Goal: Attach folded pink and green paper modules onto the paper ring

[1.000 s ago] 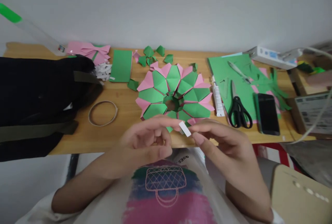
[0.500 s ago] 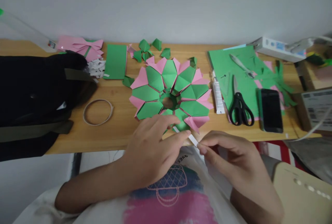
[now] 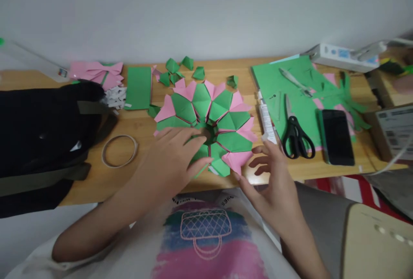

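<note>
A ring-shaped paper flower (image 3: pixel 235 119) of folded green and pink pieces lies at the front of the wooden table. My left hand (image 3: pixel 174 154) covers its front left part, gripping it with the thumb and fingers around a green petal. A small white paper piece (image 3: pixel 213 169) shows on the front green petal, close to my left thumb. My right hand (image 3: pixel 271 180) is open, fingers apart and curved, beside the front right pink petal; its thumb tip is near that petal's edge. Its index fingertip is near a glue tube (image 3: pixel 266 119), with a small whitish bit there that I cannot make out.
Black scissors (image 3: pixel 295 137), a phone (image 3: pixel 338 137) and green paper sheets (image 3: pixel 267 74) lie at right. A tape roll (image 3: pixel 120 151) and black bag (image 3: pixel 48 137) are at left. Behind are loose green folded pieces (image 3: pixel 172 66) and white paper strips (image 3: pixel 115 97).
My right hand has let go of the white strip, opened and moved up toward the glue tube. My left hand has shifted left over the flower. The view has tilted slightly.
</note>
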`<move>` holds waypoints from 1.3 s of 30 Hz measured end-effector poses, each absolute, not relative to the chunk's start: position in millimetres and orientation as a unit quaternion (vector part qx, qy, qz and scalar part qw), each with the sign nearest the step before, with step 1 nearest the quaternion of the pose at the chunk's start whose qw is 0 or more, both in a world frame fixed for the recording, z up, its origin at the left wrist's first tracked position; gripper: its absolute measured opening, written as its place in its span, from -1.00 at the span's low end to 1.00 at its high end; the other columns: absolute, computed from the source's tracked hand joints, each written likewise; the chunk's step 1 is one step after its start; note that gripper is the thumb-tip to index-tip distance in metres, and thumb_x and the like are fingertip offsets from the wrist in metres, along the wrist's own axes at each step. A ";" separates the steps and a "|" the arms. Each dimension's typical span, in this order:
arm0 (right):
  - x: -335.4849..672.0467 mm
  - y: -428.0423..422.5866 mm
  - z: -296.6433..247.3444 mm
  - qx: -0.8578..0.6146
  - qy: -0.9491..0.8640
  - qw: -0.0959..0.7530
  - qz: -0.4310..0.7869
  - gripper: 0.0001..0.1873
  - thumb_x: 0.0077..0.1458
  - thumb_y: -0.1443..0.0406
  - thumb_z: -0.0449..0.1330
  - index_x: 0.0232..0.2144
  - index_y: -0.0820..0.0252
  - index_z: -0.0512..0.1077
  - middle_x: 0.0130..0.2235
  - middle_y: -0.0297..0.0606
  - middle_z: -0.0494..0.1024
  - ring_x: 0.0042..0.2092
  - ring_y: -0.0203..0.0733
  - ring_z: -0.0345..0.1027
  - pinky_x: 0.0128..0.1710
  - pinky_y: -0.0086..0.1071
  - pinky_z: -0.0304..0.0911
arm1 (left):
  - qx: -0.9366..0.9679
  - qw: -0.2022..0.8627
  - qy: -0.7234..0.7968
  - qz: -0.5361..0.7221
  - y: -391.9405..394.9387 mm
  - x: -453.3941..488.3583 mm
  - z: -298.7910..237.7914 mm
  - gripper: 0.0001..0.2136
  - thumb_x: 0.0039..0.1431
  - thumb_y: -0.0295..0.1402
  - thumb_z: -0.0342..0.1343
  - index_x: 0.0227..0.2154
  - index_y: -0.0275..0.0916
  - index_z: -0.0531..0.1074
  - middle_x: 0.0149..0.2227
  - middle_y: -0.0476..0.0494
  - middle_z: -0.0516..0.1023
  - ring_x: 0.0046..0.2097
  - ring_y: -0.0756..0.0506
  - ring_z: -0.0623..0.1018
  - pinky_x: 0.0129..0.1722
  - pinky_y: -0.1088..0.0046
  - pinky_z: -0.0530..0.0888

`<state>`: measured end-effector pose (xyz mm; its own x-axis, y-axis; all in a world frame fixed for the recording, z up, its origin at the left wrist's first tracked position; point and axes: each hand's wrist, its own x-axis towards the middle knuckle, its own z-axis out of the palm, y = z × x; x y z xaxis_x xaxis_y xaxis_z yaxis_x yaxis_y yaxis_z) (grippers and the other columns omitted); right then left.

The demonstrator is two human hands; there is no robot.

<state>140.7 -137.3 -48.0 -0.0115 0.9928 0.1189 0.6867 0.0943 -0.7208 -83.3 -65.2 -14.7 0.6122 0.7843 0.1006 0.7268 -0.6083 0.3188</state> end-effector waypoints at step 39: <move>134.9 -66.8 -76.9 -0.576 -0.541 0.519 0.327 -0.20 0.08 0.27 0.27 0.27 0.12 -0.02 -0.31 -0.31 0.59 -0.20 -0.16 0.51 -0.04 -0.13 0.37 | 0.880 0.435 0.182 -0.051 78.9 -9.9 -8.2 -0.30 -0.13 -0.36 0.30 0.17 -0.19 0.28 0.25 -0.22 0.31 0.23 -0.21 0.36 0.13 0.30 0.34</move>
<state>134.9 -66.8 -76.9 0.2015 0.9618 0.1852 0.2836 0.1237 -0.9509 -9.9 78.9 -8.2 0.9284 0.2760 -0.2488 0.3652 -0.5544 0.7479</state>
